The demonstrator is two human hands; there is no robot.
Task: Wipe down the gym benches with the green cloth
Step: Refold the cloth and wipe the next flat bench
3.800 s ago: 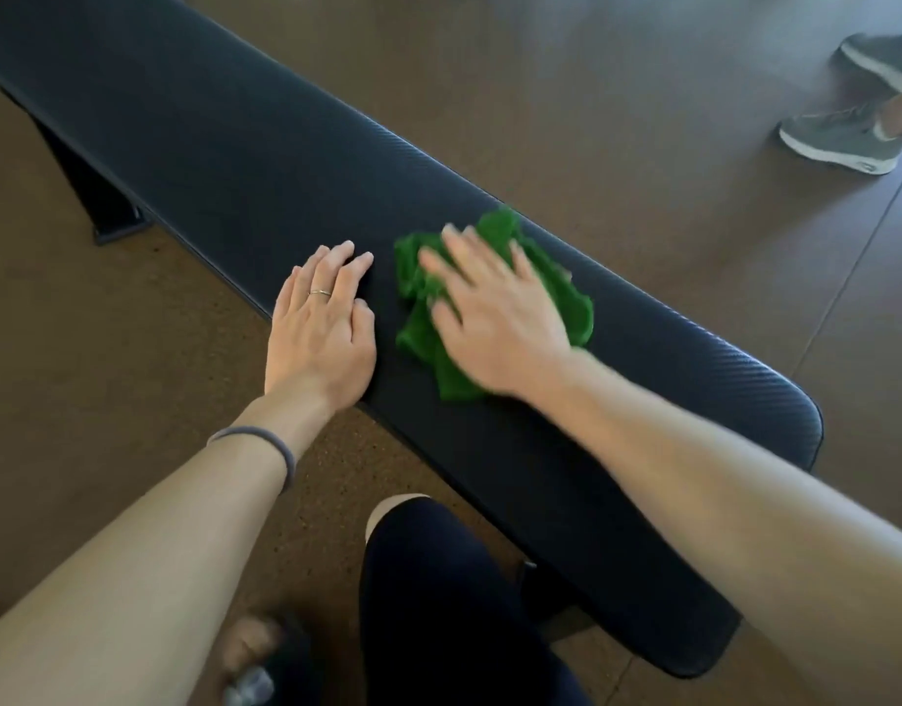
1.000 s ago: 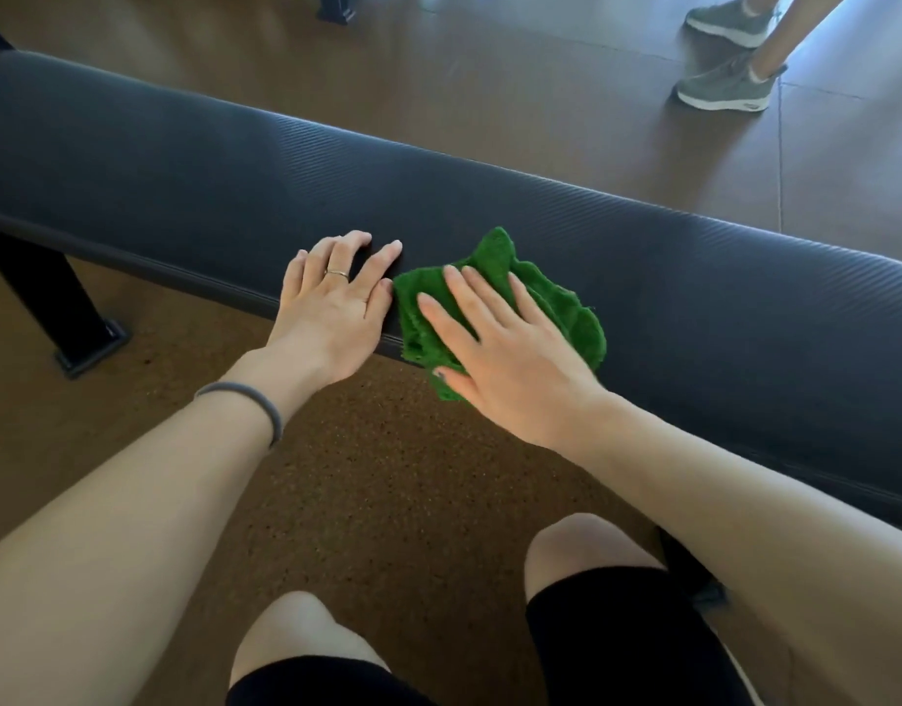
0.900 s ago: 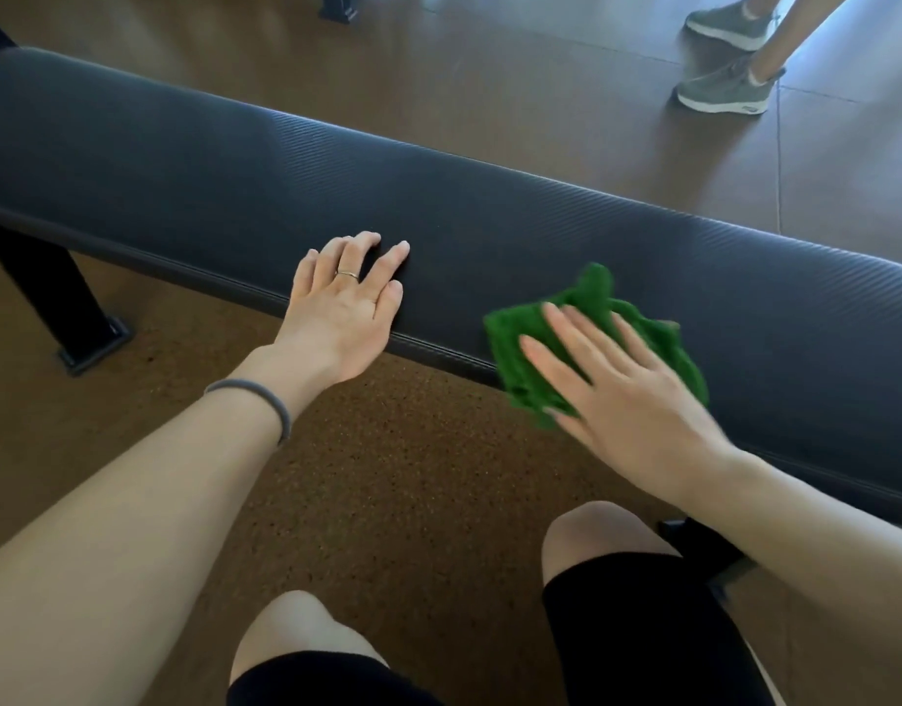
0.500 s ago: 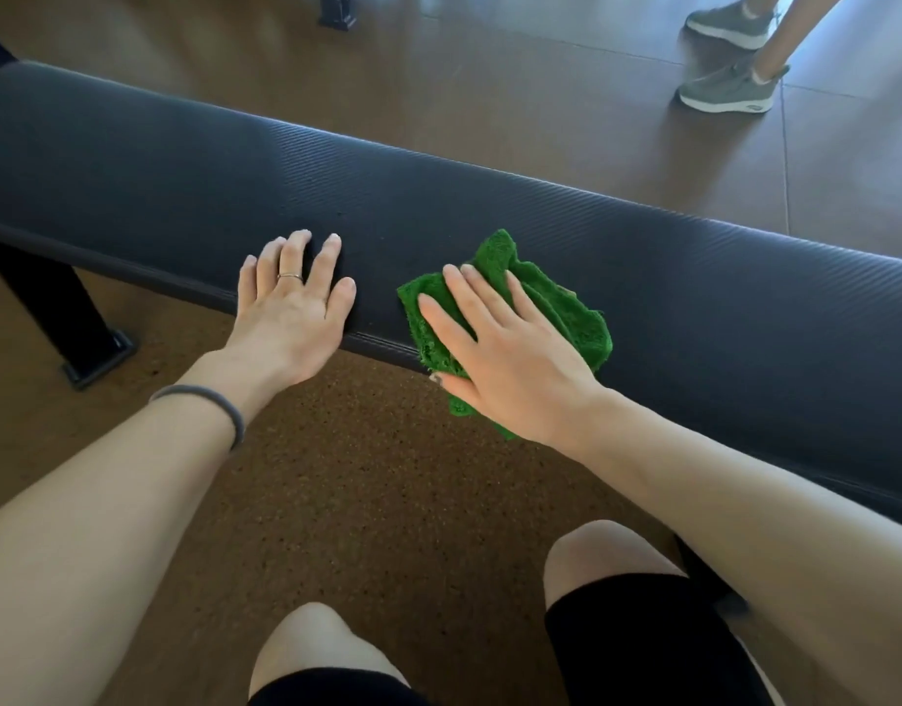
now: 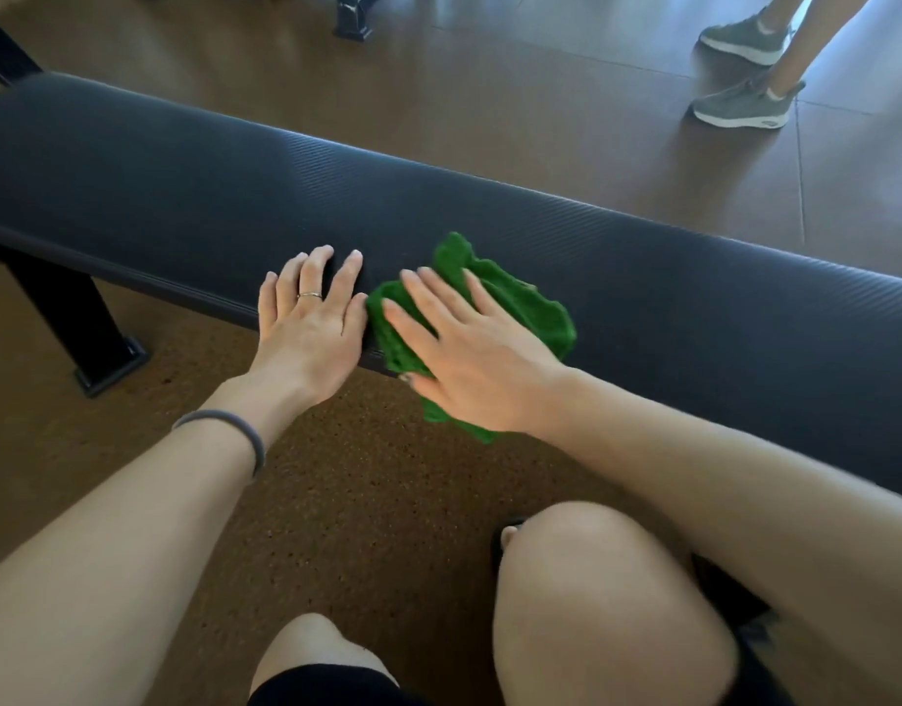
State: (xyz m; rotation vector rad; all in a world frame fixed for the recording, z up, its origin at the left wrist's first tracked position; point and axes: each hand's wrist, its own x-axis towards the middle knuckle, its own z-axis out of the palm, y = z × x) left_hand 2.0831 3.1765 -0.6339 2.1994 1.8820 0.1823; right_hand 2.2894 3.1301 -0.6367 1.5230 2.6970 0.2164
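The cloth (image 5: 520, 308), soft, light and crumpled, is pressed flat on the table (image 5: 693, 298) under the right hand (image 5: 479, 364), fingers straight; it is best bunched mid-fold. The left hand (image 5: 306, 333) rests flat, holding nothing.

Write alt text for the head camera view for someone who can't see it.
A person's right hand presses a green cloth flat onto the near edge of a black padded gym bench, while the left hand rests flat beside it. Another person's grey sneakers stand on the brown floor beyond.
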